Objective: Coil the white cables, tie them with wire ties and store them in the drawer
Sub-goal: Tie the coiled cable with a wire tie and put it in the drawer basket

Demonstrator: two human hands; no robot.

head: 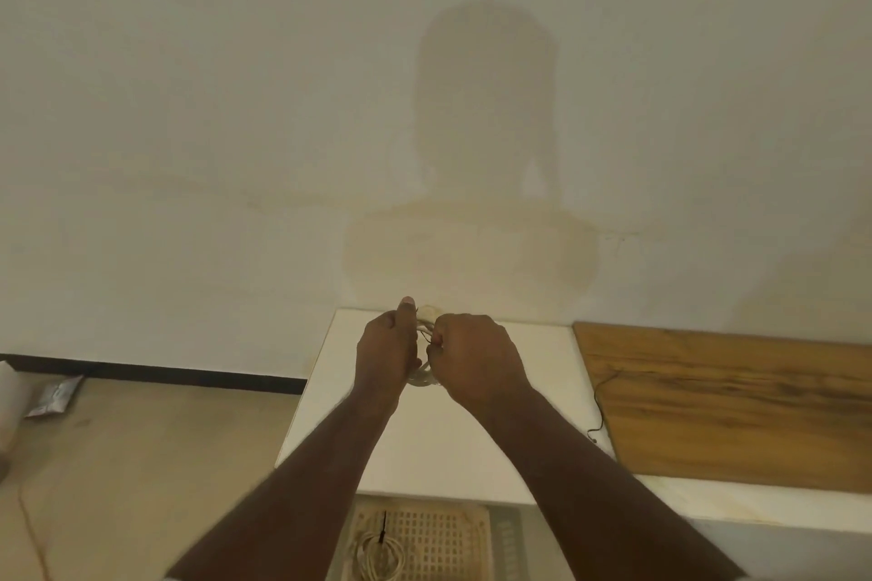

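Note:
A small coil of white cable (422,376) hangs between my two hands above the white tabletop (439,448). My left hand (388,351) grips the coil's left side, thumb pointing up. My right hand (479,356) is closed around the coil's right side and pinches a thin dark wire tie (426,335) at the top of the coil. Most of the coil is hidden by my fingers. Below the table's front edge, an open drawer holds a perforated basket (439,538) with another coiled white cable (380,557) bound by a dark tie.
A wooden board (736,401) lies on the right part of the table, with a thin black wire (599,406) beside its left edge. The wall stands close behind. On the floor at left lie a silver packet (54,396) and a thin orange cord (33,528).

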